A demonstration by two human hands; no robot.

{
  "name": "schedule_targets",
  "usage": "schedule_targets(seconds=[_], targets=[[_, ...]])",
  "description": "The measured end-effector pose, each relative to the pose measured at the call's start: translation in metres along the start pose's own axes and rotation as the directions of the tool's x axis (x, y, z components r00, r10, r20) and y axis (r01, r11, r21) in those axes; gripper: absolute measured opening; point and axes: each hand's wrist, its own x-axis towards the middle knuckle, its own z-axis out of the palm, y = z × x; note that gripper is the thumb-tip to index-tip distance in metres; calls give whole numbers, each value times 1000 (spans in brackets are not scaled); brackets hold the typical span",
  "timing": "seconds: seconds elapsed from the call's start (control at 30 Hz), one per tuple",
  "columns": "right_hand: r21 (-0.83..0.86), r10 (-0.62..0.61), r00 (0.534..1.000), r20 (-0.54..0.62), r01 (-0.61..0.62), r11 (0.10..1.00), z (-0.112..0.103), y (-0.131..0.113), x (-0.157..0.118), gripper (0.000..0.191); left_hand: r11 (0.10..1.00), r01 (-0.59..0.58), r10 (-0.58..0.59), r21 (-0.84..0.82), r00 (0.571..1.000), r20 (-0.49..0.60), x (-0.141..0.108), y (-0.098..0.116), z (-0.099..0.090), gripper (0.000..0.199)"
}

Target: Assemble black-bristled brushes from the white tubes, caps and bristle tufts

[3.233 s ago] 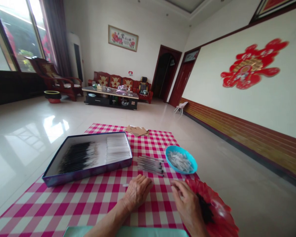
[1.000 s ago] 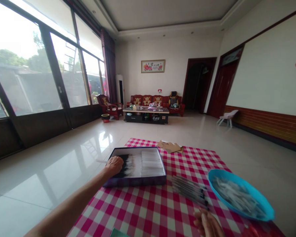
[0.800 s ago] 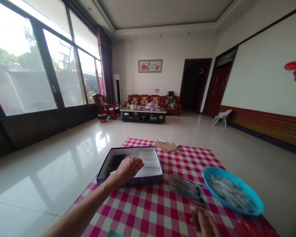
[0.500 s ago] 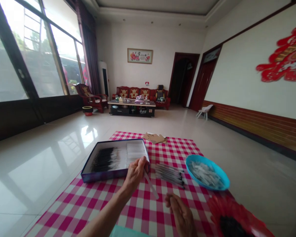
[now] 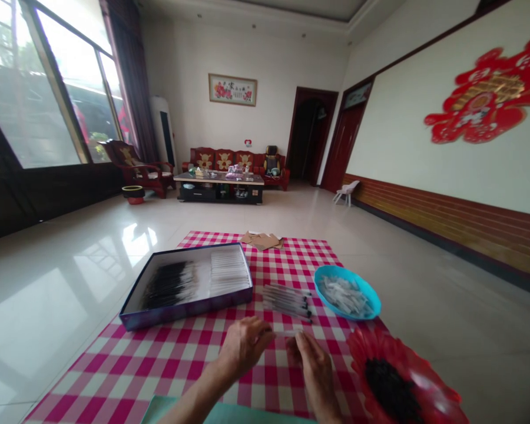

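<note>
In front of me, over the checked cloth, my left hand (image 5: 246,346) pinches one end of a thin whitish pen barrel (image 5: 286,333). The fingers of my right hand (image 5: 314,360) close on its other end, so the barrel lies nearly level between both hands. Just beyond them rests a row of several clear pens (image 5: 287,301) with black ends. A dark blue box (image 5: 185,306) to the left holds black slender parts (image 5: 168,285) and a row of white barrels (image 5: 229,270). Whether my right fingers also hold a small part is hidden.
A blue bowl (image 5: 377,306) of whitish small pieces stands at the right. Nearer is a red petal-shaped dish (image 5: 437,386) with black bits. Cardboard pieces (image 5: 262,240) lie at the far edge of the checked tablecloth (image 5: 203,347). A pale green sheet (image 5: 247,414) lies closest.
My left hand has come back from beside the box with the barrel, now level instead of slanting down. My right hand has risen and closed on its free end. The view has turned right.
</note>
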Motion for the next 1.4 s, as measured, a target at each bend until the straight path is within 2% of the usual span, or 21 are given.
schedule_targets(seconds=[0.07,0.13,0.23,0.33,0.4,0.53,0.67,0.7,0.77,0.8,0.83,0.9,0.93,0.97,1.0,1.03,1.07,1.13,1.2,1.3,1.4], targets=[[-42,-22,1000,18,23,999,-1,0,0,39,954,-136,121,267,990,71,-1,7,4,19],[-53,-41,998,52,43,998,-1,1,0,39,896,-197,163,399,980,117,-1,13,11,17],[-33,-50,996,69,52,998,-2,2,1,40,876,-209,178,435,978,110,-1,18,24,15],[3,-13,1000,26,13,1000,-3,5,5,40,878,-189,200,440,980,23,-1,20,35,11],[103,46,999,-16,-44,994,-4,9,8,35,883,-183,220,432,975,-35,-1,18,41,11],[331,166,983,-74,-132,934,-5,20,12,35,920,-171,225,354,967,-120,-3,10,51,17],[318,127,990,-57,-103,943,-7,19,13,31,974,-180,189,141,981,-54,-3,7,49,26],[278,98,994,-44,-83,957,-8,15,13,29,990,-135,136,41,990,-23,-3,8,47,27],[187,43,999,-21,-38,982,-10,6,12,27,976,42,-25,-214,996,81,0,9,41,29],[146,21,1000,-15,-19,989,-12,0,11,27,920,172,-114,-353,977,179,2,9,38,31],[112,4,1000,-9,-3,994,-13,-5,10,27,820,319,-185,-475,933,308,4,8,35,33],[73,-22,1000,7,21,997,-16,-12,8,28,545,597,-211,-589,778,592,7,4,31,36],[67,-28,999,27,26,997,-16,-14,8,28,423,689,-178,-588,700,692,8,3,31,37],[76,-33,998,45,29,997,-16,-13,8,27,345,735,-145,-583,656,741,8,1,31,38],[104,-32,998,58,26,994,-15,-11,8,27,324,734,-132,-597,659,740,9,1,32,39],[156,-23,998,63,13,988,-13,-8,8,28,351,697,-143,-626,700,699,8,2,33,39],[226,-4,998,62,-10,974,-11,-3,8,30,415,631,-167,-655,761,627,8,5,36,38],[365,51,996,78,-76,928,-4,7,8,35,608,452,-209,-653,884,418,6,12,40,34],[444,91,992,88,-121,888,4,16,8,34,788,300,-214,-538,952,218,4,21,44,24],[456,99,995,15,-95,885,11,25,5,29,949,178,-180,-261,984,16,0,28,48,19],[420,87,995,-52,-57,906,12,27,3,28,998,41,-37,50,996,-82,-6,23,55,23]])
